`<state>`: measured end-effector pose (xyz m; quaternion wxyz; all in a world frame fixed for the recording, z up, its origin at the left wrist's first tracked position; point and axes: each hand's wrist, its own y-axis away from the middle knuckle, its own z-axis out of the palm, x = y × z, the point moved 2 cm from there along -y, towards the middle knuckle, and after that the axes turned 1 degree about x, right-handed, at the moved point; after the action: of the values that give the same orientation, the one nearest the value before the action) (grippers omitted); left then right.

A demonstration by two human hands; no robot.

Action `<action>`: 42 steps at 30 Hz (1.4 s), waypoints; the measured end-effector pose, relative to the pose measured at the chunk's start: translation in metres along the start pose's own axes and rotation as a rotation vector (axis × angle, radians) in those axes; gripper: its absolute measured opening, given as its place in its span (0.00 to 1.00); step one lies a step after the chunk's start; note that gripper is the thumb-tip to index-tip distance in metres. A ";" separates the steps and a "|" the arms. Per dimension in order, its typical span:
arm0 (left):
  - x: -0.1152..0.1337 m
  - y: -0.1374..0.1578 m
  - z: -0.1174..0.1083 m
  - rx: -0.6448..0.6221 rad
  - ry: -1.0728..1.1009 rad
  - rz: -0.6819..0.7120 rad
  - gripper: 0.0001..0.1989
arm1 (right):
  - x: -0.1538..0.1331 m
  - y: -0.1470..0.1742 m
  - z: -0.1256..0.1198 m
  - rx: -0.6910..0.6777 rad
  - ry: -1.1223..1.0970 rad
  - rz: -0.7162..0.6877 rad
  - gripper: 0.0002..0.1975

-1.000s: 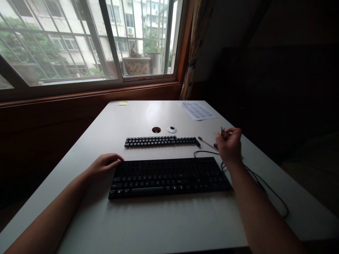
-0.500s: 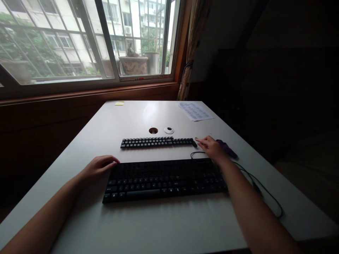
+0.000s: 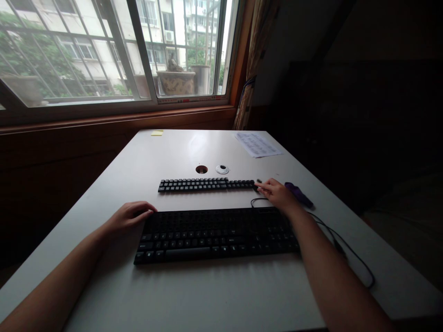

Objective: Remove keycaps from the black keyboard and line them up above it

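Observation:
A black keyboard (image 3: 207, 242) lies across the desk in front of me, its upper rows looking bare of keycaps. Fingertips and thumb of my left hand (image 3: 133, 214) come together at its far left corner. Beyond it, loose black keycaps (image 3: 194, 184) stand lined up in tight rows. My right hand (image 3: 277, 192) hovers over the keyboard's far right corner, index finger stretched to the right end of these rows and the other fingers curled loosely below. One keycap (image 3: 259, 180) lies apart, just beyond that fingertip. Whatever is under the fingertip is mostly hidden.
A purple cloth-like item (image 3: 298, 194) lies right of my right hand. The black cable (image 3: 353, 253) loops along the desk's right side. Farther back are a round hole (image 3: 201, 169), its white cover (image 3: 222, 169), printed papers (image 3: 258, 144) and a yellow sticky note (image 3: 157, 133).
My right index finger has shifted slightly left, onto the end of the keycap rows, where a long keycap stood askew before. My left hand stays at the keyboard's corner.

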<state>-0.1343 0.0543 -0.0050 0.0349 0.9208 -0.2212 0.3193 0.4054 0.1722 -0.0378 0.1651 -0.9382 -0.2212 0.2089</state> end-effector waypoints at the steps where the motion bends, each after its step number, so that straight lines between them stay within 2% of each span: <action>1: 0.000 0.000 0.000 0.002 0.001 0.000 0.16 | -0.002 0.000 -0.001 -0.007 -0.004 0.006 0.16; 42: -0.002 -0.001 0.000 0.001 0.003 0.004 0.16 | -0.009 0.002 -0.007 0.002 0.016 0.022 0.17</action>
<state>-0.1353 0.0555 -0.0062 0.0340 0.9199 -0.2230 0.3207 0.4016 0.1646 -0.0292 0.1655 -0.9420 -0.2096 0.2034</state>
